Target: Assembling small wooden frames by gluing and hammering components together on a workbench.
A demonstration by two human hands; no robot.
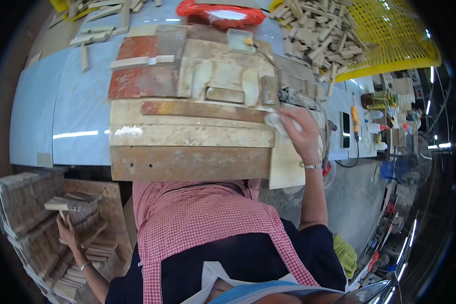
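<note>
To the lower left, my left hand (68, 233) is at the stacked wooden strips, its fingers closed on the end of a pale wooden strip (62, 213). My right hand (303, 133) pinches a crumpled white cloth (275, 123) at the right side of the wooden work board (197, 137). Left of the cloth, a worn reddish wooden bar (202, 110) lies across the board. Another pale strip with a white patch (131, 63) rests on the red-stained plate (137, 83). Just beyond my right hand is a small metal fixture (296, 97).
A yellow basket (395, 38) spills a heap of wooden pieces (324, 30) at the far right. A red plastic bag (220, 15) and a small clear tray (240, 41) stand at the back. Rightward lie a phone (345, 129) and an orange-handled tool (354, 114) with a cable.
</note>
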